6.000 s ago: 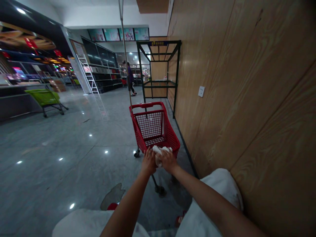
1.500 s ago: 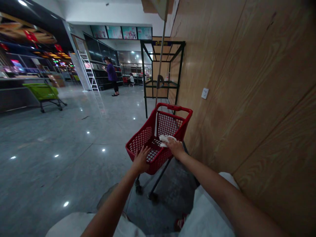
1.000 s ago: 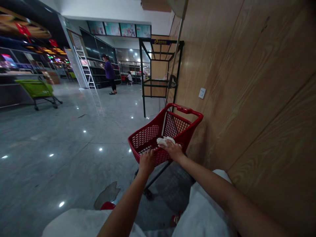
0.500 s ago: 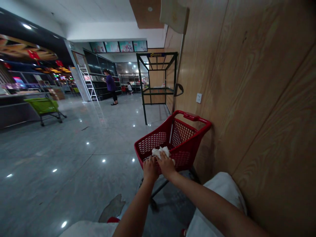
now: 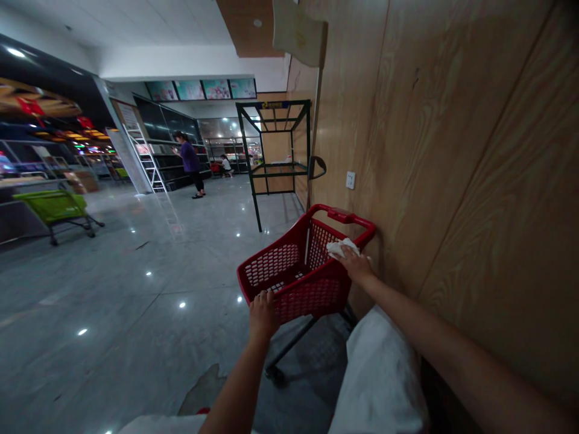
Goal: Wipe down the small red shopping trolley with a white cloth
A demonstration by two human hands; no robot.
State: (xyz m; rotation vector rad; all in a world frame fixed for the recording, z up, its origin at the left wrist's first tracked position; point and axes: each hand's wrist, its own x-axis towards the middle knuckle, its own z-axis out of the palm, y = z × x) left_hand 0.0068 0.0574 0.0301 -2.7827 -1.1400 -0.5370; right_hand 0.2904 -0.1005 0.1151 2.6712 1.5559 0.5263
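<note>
A: Nearest obs.?

B: Pale-clothed knee [image 5: 382, 377] at bottom of view. Just beyond: L hand [image 5: 263, 316], fingers hooked over rim of red cart [image 5: 312, 298] at its near L corner, gripping; thumb hidden.

A: R hand [image 5: 356, 267]?

B: Closed on crumpled white cloth [image 5: 341, 247], fingers laid over it. Cloth on rim's near long edge, twd handle end. Hands well apart.

A: Cart pos.?

B: On grey floor [image 5: 190, 265], handle end close by wood-panel wall [image 5: 452, 150]; can't tell if touching. Sides perforated, approx. grid pattern.

A: Past cart?

B: Long pole [image 5: 315, 120] rising behind handle end, pale flat piece [image 5: 298, 33] at top; foot hidden, can't tell what holds it. Wall socket [image 5: 350, 179] above handle. Then dark-framed rack [image 5: 278, 174], at floor's R edge, along wall.

A: L side, farther?

B: Green cart [image 5: 52, 205] nr floor's L edge. Person in purple top [image 5: 190, 158] standing, forearm raised. Stepladder [image 5: 145, 158] L of them, nr dark shelving. Second person [image 5: 226, 163] low down, farther back, too small for detail. Row of 4 screens [image 5: 189, 89] overhead.
</note>
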